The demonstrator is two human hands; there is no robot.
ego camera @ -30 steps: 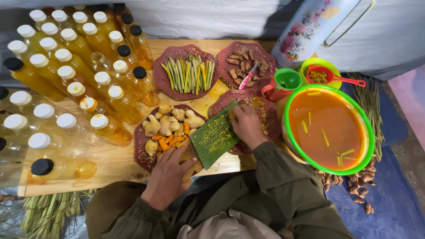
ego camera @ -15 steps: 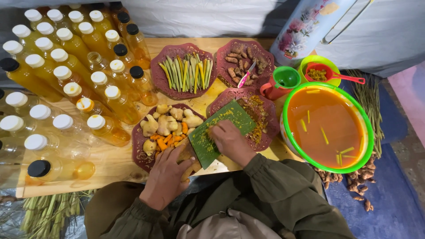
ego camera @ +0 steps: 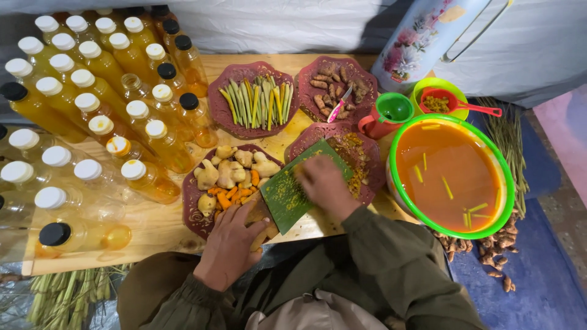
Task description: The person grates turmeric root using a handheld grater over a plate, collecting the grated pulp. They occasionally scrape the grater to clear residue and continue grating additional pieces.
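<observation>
A person in an olive jacket works over a wooden counter [ego camera: 153, 223] crowded with bottles and plates. The left hand [ego camera: 229, 244] has its grip clenched around the lower end of a green grater [ego camera: 293, 186], which slants up to the right and leans on the rim of a maroon plate of grated yellow root [ego camera: 361, 156]. The right hand [ego camera: 324, 183] presses down on the grater's face; motion blur hides whatever it pinches, so its grip cannot be told with certainty, though the fingers look curled. Yellow shavings speckle the grater and lie heaped on the plate just beyond it.

Just left of the grater sits a plate of ginger pieces and orange turmeric chunks [ego camera: 229, 177]. Behind it lie a plate of cut lemongrass stalks [ego camera: 257, 101] and a plate of brown root fingers [ego camera: 333, 88] with a pink-handled knife [ego camera: 338, 107] resting on it. Rows of capped bottles of yellow liquid [ego camera: 98, 91] fill the counter's left side. To the right stands a green-rimmed basin of orange liquid [ego camera: 452, 177], with a red-and-green cup [ego camera: 388, 113], a small bowl with a red ladle [ego camera: 443, 101] and a floral flask [ego camera: 428, 40] behind it. Loose roots [ego camera: 495, 250] lie scattered on the blue mat by the basin.
</observation>
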